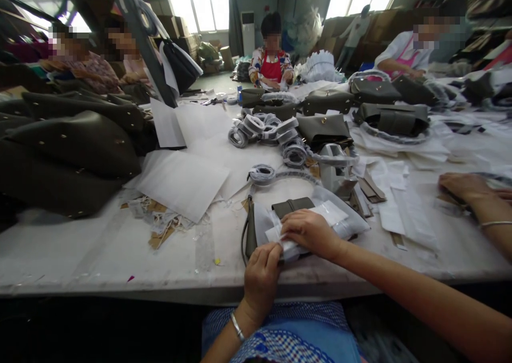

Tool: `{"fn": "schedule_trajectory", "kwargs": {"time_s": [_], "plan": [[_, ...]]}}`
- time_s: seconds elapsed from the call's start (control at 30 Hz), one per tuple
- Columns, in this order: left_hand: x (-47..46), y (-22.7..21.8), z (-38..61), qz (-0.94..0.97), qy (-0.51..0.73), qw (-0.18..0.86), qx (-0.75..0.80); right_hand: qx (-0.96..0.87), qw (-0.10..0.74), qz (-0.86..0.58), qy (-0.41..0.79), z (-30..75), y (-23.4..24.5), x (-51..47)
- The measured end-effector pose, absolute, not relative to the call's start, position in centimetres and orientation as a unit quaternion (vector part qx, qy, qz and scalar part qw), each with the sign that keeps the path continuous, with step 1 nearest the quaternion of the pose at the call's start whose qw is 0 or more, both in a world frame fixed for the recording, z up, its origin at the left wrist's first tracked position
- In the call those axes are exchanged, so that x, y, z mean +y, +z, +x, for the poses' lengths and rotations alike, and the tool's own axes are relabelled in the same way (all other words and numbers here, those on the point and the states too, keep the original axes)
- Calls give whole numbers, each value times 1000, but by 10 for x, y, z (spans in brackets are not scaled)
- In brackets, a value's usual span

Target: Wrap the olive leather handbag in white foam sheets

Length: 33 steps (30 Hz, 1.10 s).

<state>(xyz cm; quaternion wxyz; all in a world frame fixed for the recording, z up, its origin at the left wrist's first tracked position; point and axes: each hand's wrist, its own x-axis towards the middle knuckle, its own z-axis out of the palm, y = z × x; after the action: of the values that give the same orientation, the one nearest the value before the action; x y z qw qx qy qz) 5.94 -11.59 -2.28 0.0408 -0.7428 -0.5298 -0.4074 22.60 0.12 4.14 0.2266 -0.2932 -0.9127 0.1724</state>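
A dark olive handbag (250,229) lies before me at the table's front edge, partly covered by white wrapping sheet (356,221). My left hand (262,275) is closed at the bag's near left corner, its fingertips curled over the edge. Just to the right, my right hand (312,232) pinches white paper (274,235) on top of the bag, fingers bent and close together. The hands nearly meet there, and what lies under the fingertips is hidden. A small olive flap (294,205) shows behind the right hand. A plastic-wrapped strap (296,176) curves behind the bag.
Olive bags (76,155) are piled at left, beside white sheets (188,181) and tangled tags (160,219). Behind my bag stand wrapped strap coils (264,131) and a grey tape dispenser (336,171). A co-worker's hand (466,187) works at right; several people sit across the table.
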Motion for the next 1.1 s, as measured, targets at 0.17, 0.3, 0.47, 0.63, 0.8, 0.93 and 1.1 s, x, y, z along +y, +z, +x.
{"fn": "schedule_trajectory", "kwargs": {"time_s": [0.17,0.3,0.47,0.63,0.8,0.93,1.1], "plan": [[-115,-27,58,-754,-396,43,-522,-899,198,-329,213,220,39,11],[-114,-28,56,-768,-387,56,-508,-879,172,-363,257,220,36,18],[-114,-18,56,-771,-352,9,-531,-863,189,-375,281,216,30,17],[-114,-13,57,-768,-329,-14,-549,-861,264,-353,255,229,35,16],[-112,-18,56,-771,-330,-7,-545,-763,374,-507,146,294,75,54],[-111,-21,54,-772,-338,-3,-539,-615,352,-679,192,349,96,105],[-114,-27,54,-769,-334,-9,-545,-531,278,-711,367,375,86,153]]}}
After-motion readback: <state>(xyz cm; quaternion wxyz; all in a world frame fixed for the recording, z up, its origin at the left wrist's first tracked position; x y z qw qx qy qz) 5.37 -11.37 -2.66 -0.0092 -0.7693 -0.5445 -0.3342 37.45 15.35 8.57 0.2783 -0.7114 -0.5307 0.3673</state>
